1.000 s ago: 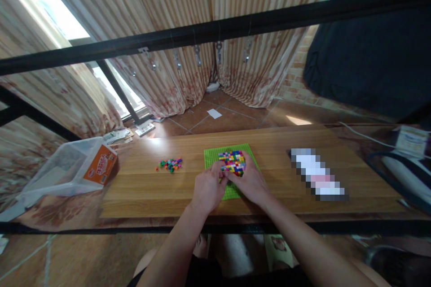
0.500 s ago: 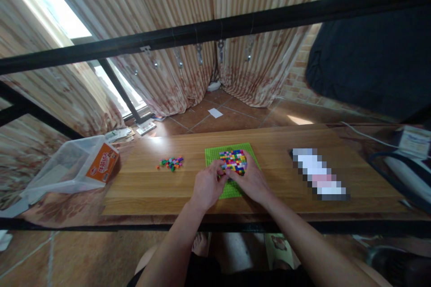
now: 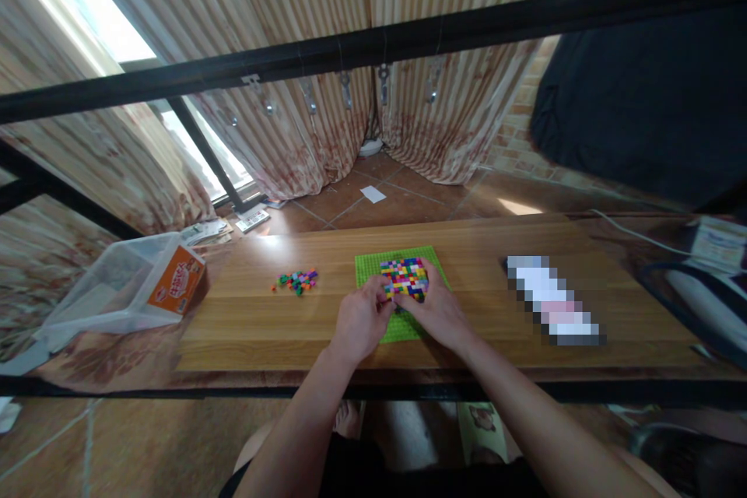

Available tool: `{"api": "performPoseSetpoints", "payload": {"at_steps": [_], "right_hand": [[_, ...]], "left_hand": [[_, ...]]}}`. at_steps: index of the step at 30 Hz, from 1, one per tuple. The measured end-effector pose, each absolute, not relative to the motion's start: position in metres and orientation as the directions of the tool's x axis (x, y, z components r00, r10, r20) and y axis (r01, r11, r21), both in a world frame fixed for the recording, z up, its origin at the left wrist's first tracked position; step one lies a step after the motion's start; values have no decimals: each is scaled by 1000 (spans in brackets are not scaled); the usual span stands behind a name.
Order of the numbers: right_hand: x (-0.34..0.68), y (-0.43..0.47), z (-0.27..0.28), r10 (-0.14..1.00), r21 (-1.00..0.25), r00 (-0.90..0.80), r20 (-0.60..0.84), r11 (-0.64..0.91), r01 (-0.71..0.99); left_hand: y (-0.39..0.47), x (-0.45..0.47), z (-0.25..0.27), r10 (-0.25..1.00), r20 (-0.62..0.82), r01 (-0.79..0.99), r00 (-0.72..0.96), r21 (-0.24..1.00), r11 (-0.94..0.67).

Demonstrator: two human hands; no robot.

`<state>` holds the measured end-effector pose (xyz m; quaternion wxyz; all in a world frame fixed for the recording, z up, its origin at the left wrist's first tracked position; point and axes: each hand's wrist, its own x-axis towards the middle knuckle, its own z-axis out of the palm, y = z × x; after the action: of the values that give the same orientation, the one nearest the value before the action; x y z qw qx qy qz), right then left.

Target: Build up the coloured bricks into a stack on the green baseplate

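A block of many small coloured toy bricks (image 3: 404,274) sits on a green studded baseplate (image 3: 367,264) in the middle of the wooden table. My left hand (image 3: 360,319) is closed at the block's near left corner, its fingers bent against the bricks. Around the right side curves my right hand (image 3: 439,311), fingers along the right edge and thumb at the near edge. The fingertips of both hands come close together at the front. Whether a loose brick is between them is too small to tell.
Loose bricks (image 3: 296,281) lie in a small pile on the table (image 3: 245,319) at left. A clear plastic bin (image 3: 117,280) with an orange label stands beyond the table's left end. At right lies a pixelated flat object (image 3: 552,299). A black bar (image 3: 327,50) crosses above.
The right thumb and fingers have shifted slightly along the edge of the brick block. My left hand stays nearly still. The view has tilted very slightly.
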<state>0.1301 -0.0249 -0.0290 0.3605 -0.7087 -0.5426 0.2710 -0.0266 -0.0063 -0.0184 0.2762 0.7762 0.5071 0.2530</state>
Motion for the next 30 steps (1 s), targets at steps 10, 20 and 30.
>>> {"api": "performPoseSetpoints", "payload": {"at_steps": [10,20,30], "right_hand": [[128,-24,-26,956,-812,294,-3,-174,557],[125,-23,-27,950,-823,312,-24,-196,533],[133,-25,-29,967,-826,253,-4,-146,545]], "left_hand": [[-5,-27,-24,919,156,610,363,705,-361],[-4,-26,-26,917,157,583,367,730,-358],[-5,-28,-23,896,177,610,406,678,-410]]}}
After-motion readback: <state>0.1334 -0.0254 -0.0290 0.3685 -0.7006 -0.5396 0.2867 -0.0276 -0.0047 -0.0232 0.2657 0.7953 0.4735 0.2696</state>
